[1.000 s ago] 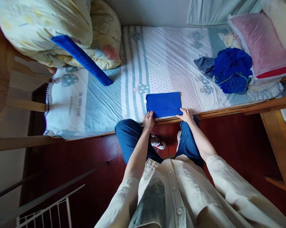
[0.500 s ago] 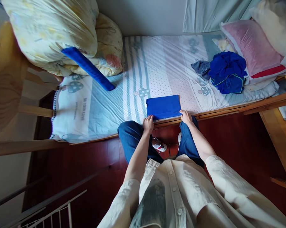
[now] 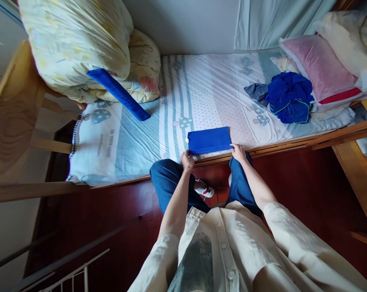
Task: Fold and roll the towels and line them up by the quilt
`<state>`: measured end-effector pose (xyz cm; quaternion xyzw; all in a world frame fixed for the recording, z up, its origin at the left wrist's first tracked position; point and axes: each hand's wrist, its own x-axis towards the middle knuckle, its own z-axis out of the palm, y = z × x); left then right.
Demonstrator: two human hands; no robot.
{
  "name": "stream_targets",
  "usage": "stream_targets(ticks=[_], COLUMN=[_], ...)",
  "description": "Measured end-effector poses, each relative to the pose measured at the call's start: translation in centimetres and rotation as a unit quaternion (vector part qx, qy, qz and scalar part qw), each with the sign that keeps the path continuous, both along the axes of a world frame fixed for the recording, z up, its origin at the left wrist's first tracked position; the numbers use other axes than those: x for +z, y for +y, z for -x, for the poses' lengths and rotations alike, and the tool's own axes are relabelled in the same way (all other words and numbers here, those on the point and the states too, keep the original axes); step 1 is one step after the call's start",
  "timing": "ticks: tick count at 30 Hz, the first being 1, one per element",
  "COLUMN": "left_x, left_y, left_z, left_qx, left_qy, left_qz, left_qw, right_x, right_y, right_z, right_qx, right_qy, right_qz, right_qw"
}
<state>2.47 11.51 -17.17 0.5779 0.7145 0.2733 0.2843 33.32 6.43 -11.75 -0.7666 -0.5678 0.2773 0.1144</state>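
Note:
A folded blue cloth (image 3: 209,140) lies flat at the front edge of the bed, with a small white tag on its left side. My left hand (image 3: 187,161) pinches its near left corner. At the near right corner, my right hand (image 3: 238,153) has thumb and fingers closed on the same edge. A long, narrow blue folded cloth (image 3: 122,97) rests farther left, partly against the bedding. Crumpled blue clothing (image 3: 290,96) with a light green edge sits in a heap on the right, beside a grey-blue cloth (image 3: 257,93).
The bed (image 3: 137,150) has a striped, mushroom-print sheet and a wooden frame. Bulky yellow floral bedding (image 3: 80,44) is piled at the left end, a pink pillow (image 3: 331,65) at the right. A white metal rack (image 3: 86,275) stands at lower left on the dark red floor (image 3: 110,215).
The near edge of the folded cloth is lifted slightly and drawn narrower under my fingers. My left hand has shifted a little left and down. The whole view has tilted slightly.

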Motion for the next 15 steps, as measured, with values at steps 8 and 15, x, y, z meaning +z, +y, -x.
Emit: stream_targets(ticks=[8,15], left_x=[-2.4,-3.2], left_y=[1.1,1.6], left_z=[0.3,0.3], left_qx=[0.106,0.119], left_qy=[-0.101,-0.085], left_qz=[0.041,0.050], left_qw=[0.988,0.988], right_x=[0.0,-0.3], right_y=[0.9,1.3], right_z=[0.0,-0.1], right_qx=[-0.016,-0.028], right_qy=[-0.002,-0.014], right_qz=[0.034,0.040], right_qw=[0.999,0.999])
